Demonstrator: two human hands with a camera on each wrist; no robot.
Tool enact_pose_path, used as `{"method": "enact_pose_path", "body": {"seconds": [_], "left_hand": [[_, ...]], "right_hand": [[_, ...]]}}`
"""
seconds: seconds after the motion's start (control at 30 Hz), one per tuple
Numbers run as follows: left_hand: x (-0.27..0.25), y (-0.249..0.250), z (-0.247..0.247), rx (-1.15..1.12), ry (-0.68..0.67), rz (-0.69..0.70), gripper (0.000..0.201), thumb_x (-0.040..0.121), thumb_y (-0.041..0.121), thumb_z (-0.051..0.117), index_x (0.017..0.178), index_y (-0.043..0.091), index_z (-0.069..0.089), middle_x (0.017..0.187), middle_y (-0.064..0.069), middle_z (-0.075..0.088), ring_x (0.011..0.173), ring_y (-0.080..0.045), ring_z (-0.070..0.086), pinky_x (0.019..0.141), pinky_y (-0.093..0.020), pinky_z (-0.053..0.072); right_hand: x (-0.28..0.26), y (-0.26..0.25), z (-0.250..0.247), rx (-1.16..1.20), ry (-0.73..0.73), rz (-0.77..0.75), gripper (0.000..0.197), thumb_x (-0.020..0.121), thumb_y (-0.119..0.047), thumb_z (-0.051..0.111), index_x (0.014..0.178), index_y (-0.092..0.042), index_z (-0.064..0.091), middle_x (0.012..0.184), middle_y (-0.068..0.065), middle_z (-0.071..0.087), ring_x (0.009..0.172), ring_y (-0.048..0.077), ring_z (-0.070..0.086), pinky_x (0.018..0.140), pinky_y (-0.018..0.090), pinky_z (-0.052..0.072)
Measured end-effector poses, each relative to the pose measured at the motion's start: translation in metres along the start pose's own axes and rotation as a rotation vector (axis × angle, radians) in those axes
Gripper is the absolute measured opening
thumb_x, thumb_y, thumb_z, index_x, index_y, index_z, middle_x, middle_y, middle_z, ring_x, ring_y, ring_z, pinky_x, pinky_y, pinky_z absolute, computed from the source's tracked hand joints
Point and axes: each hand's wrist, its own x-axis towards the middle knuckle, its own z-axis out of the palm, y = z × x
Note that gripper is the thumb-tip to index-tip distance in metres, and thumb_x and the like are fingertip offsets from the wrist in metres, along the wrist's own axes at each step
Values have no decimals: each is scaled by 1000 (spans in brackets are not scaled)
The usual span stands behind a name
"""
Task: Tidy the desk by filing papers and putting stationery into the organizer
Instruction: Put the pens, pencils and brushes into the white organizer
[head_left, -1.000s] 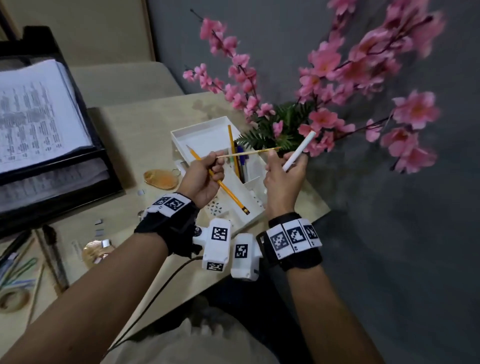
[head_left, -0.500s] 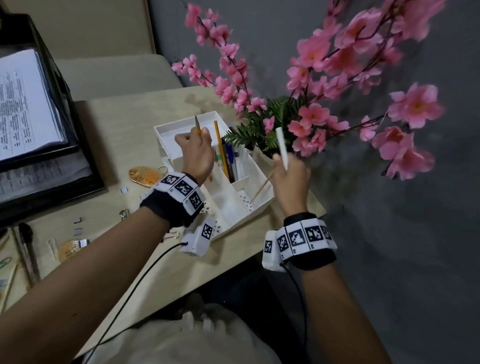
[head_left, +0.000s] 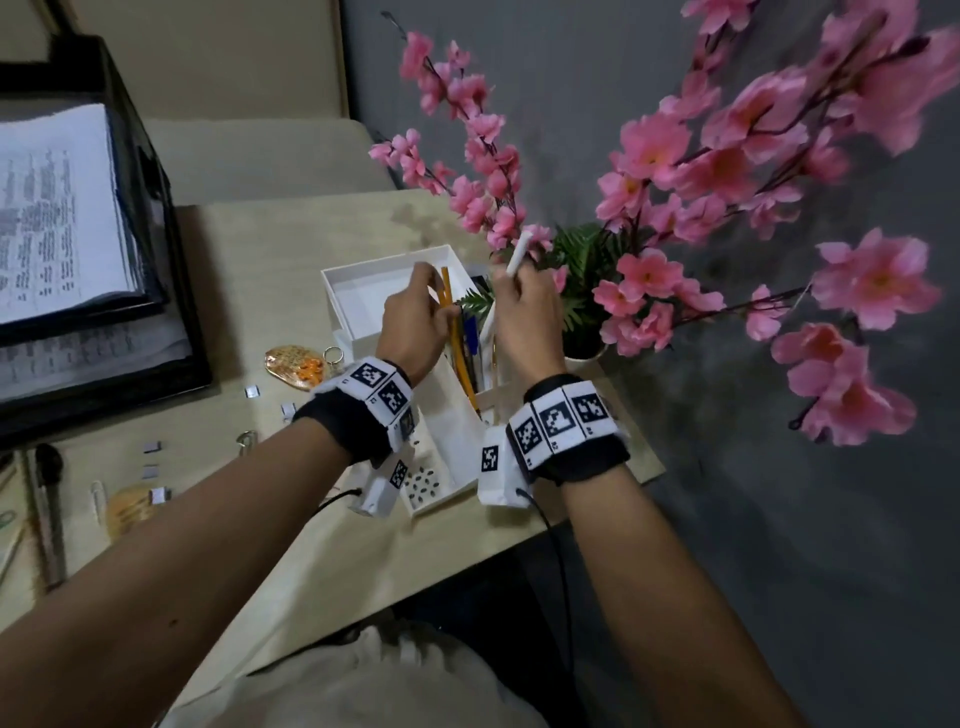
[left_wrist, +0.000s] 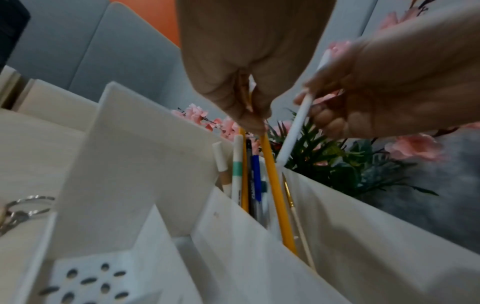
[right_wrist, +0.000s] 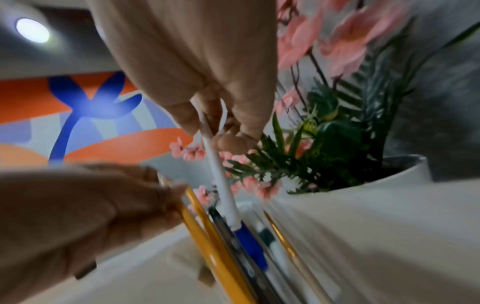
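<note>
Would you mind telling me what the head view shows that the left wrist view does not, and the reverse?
Only the head view shows the black paper tray with its printed sheets and the small clips scattered on the desk. Only the left wrist view shows the teal-banded white pen and the organizer's perforated compartment up close. Both show the left hand pinching a yellow pencil and the right hand holding a white pen over the organizer.

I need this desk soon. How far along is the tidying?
Partway. Papers sit in the tray; several pens stand in the organizer. Left hand is slotting in a pencil, right hand a white pen. Clips and keychains remain loose.
</note>
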Motion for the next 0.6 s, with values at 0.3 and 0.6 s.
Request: {"method": "enact_pose_path", "body": {"seconds": [0.3, 0.6], "left_hand": [[9, -4, -1, 27, 97, 40, 8, 91, 7, 50, 96, 2, 51, 79, -23, 68, 74, -36, 64, 70, -39, 52], [7, -9, 13, 393, -126, 7, 35, 91, 9, 43, 125, 4, 48, 121, -20, 51, 108, -39, 53, 87, -42, 41]], "right_hand": [[-5, 21, 20, -414, -171, -41, 19, 91, -7, 50, 109, -3, 55, 110, 19, 61, 104, 33, 58, 86, 40, 49], [-8, 21, 26, -536, -343, 179, 25, 93, -7, 44, 111, 4, 58, 119, 25, 58, 112, 37, 54, 88, 38, 45]]}}
